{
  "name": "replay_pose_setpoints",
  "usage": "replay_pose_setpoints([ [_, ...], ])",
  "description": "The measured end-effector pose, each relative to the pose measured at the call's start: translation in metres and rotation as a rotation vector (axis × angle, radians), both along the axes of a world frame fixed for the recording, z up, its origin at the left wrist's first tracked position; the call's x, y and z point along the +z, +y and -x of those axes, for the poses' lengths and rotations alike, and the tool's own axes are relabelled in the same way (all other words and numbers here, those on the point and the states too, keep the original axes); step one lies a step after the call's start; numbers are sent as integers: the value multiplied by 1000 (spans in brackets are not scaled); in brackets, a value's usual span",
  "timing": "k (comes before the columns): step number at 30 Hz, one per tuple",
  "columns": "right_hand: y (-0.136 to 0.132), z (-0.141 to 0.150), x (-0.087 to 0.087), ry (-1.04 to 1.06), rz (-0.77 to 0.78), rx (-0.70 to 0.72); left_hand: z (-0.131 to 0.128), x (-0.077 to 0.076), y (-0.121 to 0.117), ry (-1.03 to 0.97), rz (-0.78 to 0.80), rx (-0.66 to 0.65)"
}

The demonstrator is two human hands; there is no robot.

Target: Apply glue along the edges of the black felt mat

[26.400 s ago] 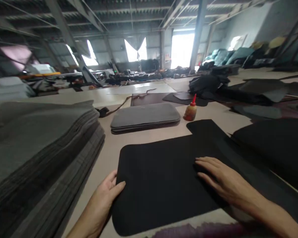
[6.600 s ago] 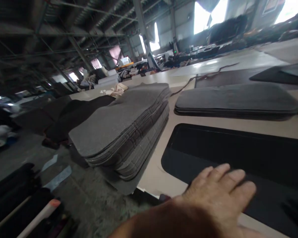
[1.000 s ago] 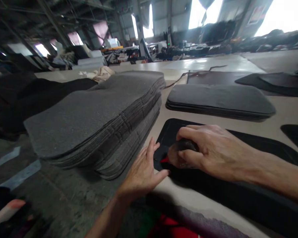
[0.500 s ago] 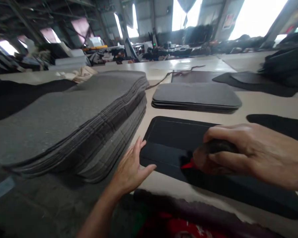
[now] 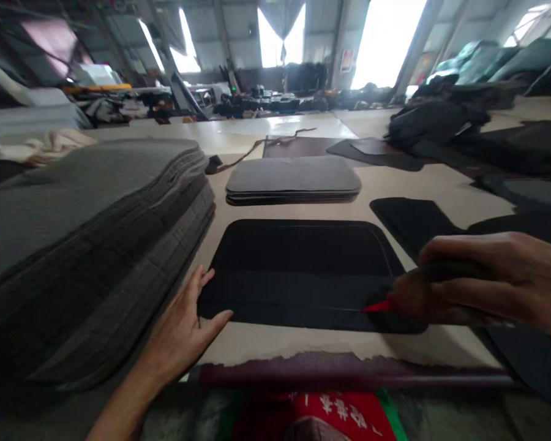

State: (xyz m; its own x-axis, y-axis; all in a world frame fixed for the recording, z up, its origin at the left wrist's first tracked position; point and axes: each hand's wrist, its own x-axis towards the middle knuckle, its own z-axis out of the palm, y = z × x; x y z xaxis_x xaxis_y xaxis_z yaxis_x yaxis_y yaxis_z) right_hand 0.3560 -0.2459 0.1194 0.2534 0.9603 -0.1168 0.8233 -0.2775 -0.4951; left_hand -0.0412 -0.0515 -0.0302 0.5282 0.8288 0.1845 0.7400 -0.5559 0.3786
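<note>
Black rounded felt panel is steadied by the flat, open left hand; a red-tipped bottle is gripped in the closed right hand, and a line is being drawn; a steady pull is needed next.

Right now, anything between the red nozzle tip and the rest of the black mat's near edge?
Nothing visible. The right hand holds the glue bottle, its red tip at the black mat near its right end. The left hand rests at the mat's left corner.

tall grey felt stack, small grey pad pile, tan table
</note>
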Motion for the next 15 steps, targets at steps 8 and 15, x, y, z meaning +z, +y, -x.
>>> replay_pose_setpoints([
  [8, -40, -24, 12, -37, 107, -197, 5, -9, 6, -22, -22, 3],
  [15, -63, -40, 3, -6, 76, -326, 5, -7, 7, 3, -5, 23],
])
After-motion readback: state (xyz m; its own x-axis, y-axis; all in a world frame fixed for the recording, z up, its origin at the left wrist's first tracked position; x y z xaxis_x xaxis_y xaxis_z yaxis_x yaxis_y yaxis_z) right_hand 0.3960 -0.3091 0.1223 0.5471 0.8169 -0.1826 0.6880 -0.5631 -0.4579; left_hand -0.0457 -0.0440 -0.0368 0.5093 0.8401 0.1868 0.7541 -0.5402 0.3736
